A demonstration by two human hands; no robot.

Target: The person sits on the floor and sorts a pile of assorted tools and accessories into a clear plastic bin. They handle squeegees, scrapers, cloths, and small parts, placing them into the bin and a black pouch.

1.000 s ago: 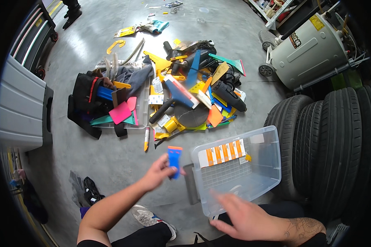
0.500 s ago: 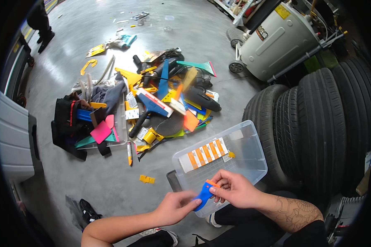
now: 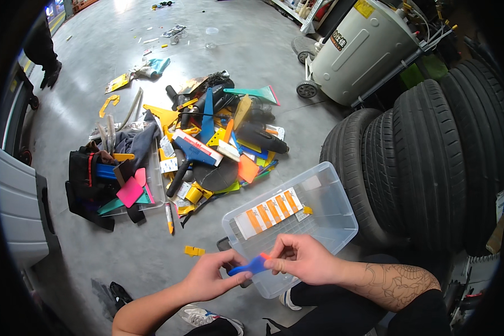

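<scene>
Between my two hands is a small blue scraper with an orange end. My left hand grips its blue handle between thumb and fingers. My right hand pinches the orange end, with the fingers curled. Below and beyond the hands stands a clear plastic bin. A row of orange-and-white packages lies in it, beside a small yellow piece. On the floor left of the bin lies a yellow plastic piece.
Ahead spreads a heap of tools, among them a blue squeegee and a black bag. Tires stand along the right, near a wheeled grey tank. A grey case is at left. Another person's leg shows far left.
Both hands have shifted left with the scraper, which has tilted from steep to flatter. The view has also moved slightly.
</scene>
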